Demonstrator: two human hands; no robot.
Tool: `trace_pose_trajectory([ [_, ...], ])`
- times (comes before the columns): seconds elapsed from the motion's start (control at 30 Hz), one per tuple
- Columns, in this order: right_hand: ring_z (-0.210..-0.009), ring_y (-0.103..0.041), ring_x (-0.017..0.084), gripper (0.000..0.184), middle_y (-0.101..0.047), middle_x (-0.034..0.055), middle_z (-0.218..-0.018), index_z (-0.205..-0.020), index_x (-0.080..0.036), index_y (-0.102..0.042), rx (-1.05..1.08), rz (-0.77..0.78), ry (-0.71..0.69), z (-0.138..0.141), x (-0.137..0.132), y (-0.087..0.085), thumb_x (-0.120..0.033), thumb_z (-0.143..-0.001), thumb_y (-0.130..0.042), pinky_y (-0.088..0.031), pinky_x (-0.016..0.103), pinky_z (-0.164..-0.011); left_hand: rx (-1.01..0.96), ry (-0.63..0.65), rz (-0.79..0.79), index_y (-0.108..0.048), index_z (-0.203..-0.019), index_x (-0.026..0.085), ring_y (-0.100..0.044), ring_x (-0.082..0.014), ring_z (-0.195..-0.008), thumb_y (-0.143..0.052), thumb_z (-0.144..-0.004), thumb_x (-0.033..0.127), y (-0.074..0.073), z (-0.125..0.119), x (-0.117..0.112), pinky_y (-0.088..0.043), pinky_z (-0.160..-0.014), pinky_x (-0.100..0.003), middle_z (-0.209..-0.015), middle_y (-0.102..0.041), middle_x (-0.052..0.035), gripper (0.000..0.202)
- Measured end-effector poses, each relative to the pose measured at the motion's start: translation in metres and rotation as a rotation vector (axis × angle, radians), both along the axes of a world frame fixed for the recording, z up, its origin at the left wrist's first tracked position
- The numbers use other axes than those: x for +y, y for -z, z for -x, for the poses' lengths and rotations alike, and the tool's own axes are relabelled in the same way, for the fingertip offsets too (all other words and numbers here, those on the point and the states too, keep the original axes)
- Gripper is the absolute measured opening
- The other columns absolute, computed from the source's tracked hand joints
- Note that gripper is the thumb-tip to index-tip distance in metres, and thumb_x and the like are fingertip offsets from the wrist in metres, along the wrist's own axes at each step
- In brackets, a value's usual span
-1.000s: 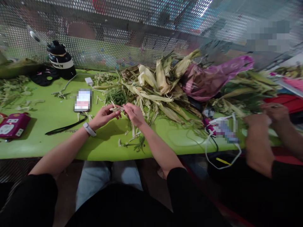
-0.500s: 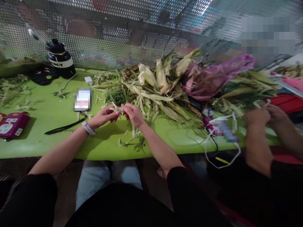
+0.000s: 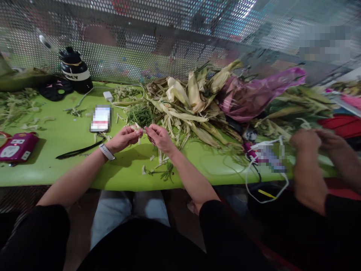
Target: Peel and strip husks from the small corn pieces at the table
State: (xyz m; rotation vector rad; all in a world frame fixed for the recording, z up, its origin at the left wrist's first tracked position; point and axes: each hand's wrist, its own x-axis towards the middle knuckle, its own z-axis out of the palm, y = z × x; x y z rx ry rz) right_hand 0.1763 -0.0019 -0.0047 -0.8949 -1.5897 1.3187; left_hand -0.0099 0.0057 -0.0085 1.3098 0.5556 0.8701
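Near the middle of the green table, my left hand is closed, pinching a pale corn husk strip. My right hand is closed as well, thumb and finger gripping the strip's other side close to the left fingertips. Just behind both hands sits a bundle of thin green strands. A heap of dried corn husks spreads behind and to the right of it. Loose husk scraps and a green sprig lie on the table in front of my right hand.
On the left are a phone with a black strap, a purple power box and a black bottle. A pink plastic bag lies in the husks. At right, a co-worker's hands work near a white cable.
My fingers have closed tighter on the husk strip, and its loose end now points down. The view has shifted slightly; the co-worker's hands have moved a little.
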Motion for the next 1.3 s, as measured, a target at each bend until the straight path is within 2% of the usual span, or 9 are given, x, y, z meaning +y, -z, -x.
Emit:
trace_pose_trajectory([
  [0.07, -0.042, -0.034, 0.007, 0.047, -0.039, -0.0084, -0.048, -0.067, -0.020, -0.046, -0.021, -0.024, 0.009, 0.000, 0.000, -0.001, -0.063, -0.084, -0.057, -0.029, 0.021, -0.043, 0.025, 0.017, -0.004, -0.055, -0.067, 0.014, -0.032, -0.0053, -0.044, -0.067, -0.082, 0.051, -0.001, 0.001, 0.000, -0.024, -0.043, -0.021, -0.052, -0.040, 0.0042, 0.041],
  [0.13, -0.043, -0.035, 0.007, 0.046, -0.039, -0.0079, -0.048, -0.067, -0.020, -0.046, -0.042, -0.060, 0.041, -0.001, 0.000, -0.002, -0.062, -0.085, -0.055, -0.030, 0.022, -0.044, 0.050, -0.043, -0.027, -0.059, -0.077, 0.015, -0.041, -0.0082, -0.051, -0.063, -0.084, 0.053, -0.002, 0.001, 0.000, -0.033, -0.048, -0.022, -0.060, -0.049, 0.0012, 0.039],
  [0.27, -0.047, -0.036, 0.008, 0.044, -0.041, -0.0066, -0.053, -0.067, -0.020, -0.047, -0.138, -0.205, 0.148, -0.001, -0.002, -0.004, -0.059, -0.087, -0.055, -0.030, 0.023, -0.048, 0.188, -0.361, -0.253, -0.059, -0.091, 0.017, -0.050, -0.0128, -0.072, -0.058, -0.089, 0.052, -0.004, -0.001, 0.002, -0.042, -0.066, -0.026, -0.080, -0.056, -0.0018, 0.035],
  [0.4, -0.052, -0.041, 0.008, 0.041, -0.044, -0.0055, -0.056, -0.069, -0.019, -0.049, -0.206, -0.345, 0.190, 0.001, -0.003, -0.005, -0.054, -0.089, -0.055, -0.033, 0.024, -0.054, 0.336, -0.525, -0.472, -0.054, -0.081, 0.018, -0.046, -0.0136, -0.069, -0.052, -0.092, 0.050, -0.001, -0.002, 0.004, -0.038, -0.064, -0.028, -0.076, -0.051, -0.0017, 0.034],
  [0.7, -0.049, -0.050, 0.008, 0.044, -0.054, -0.0037, -0.058, -0.073, -0.020, -0.051, -0.177, -0.197, 0.078, 0.003, 0.003, 0.008, -0.060, -0.091, -0.047, -0.039, 0.023, -0.051, 0.360, -0.485, -0.628, -0.053, -0.076, 0.019, -0.046, -0.0128, -0.064, -0.052, -0.094, 0.046, -0.001, -0.006, 0.000, -0.038, -0.061, -0.028, -0.069, -0.050, -0.0006, 0.032],
  [0.83, -0.047, -0.048, 0.009, 0.043, -0.050, -0.0047, -0.054, -0.071, -0.021, -0.049, -0.122, -0.229, 0.132, 0.003, 0.004, 0.008, -0.058, -0.092, -0.047, -0.039, 0.023, -0.050, 0.288, -0.503, -0.584, -0.053, -0.079, 0.018, -0.048, -0.0120, -0.065, -0.050, -0.095, 0.044, 0.001, -0.007, -0.001, -0.041, -0.062, -0.027, -0.070, -0.053, -0.0009, 0.030],
  [1.03, -0.051, -0.049, 0.009, 0.039, -0.051, -0.0038, -0.058, -0.073, -0.021, -0.049, -0.087, -0.228, 0.102, 0.005, 0.004, 0.011, -0.054, -0.093, -0.049, -0.041, 0.024, -0.053, 0.226, -0.421, -0.516, -0.056, -0.082, 0.018, -0.053, -0.0122, -0.067, -0.049, -0.095, 0.045, -0.002, -0.006, -0.001, -0.044, -0.063, -0.026, -0.074, -0.058, -0.0020, 0.031],
  [1.2, -0.052, -0.049, 0.009, 0.037, -0.057, -0.0016, -0.066, -0.081, -0.020, -0.053, -0.171, -0.272, 0.060, 0.009, 0.003, 0.014, -0.053, -0.095, -0.043, -0.040, 0.025, -0.056, 0.286, -0.528, -0.503, -0.050, -0.076, 0.018, -0.050, -0.0106, -0.061, -0.045, -0.097, 0.046, 0.002, -0.012, -0.006, -0.042, -0.059, -0.024, -0.067, -0.053, 0.0001, 0.035],
  [1.3, -0.057, -0.049, 0.011, 0.037, -0.055, -0.0016, -0.065, -0.081, -0.020, -0.053, -0.247, -0.326, 0.037, 0.012, 0.000, 0.011, -0.053, -0.096, -0.043, -0.039, 0.025, -0.059, 0.315, -0.616, -0.477, -0.049, -0.081, 0.019, -0.049, -0.0095, -0.055, -0.045, -0.097, 0.045, 0.007, -0.016, -0.008, -0.040, -0.055, -0.023, -0.062, -0.051, 0.0025, 0.031],
])
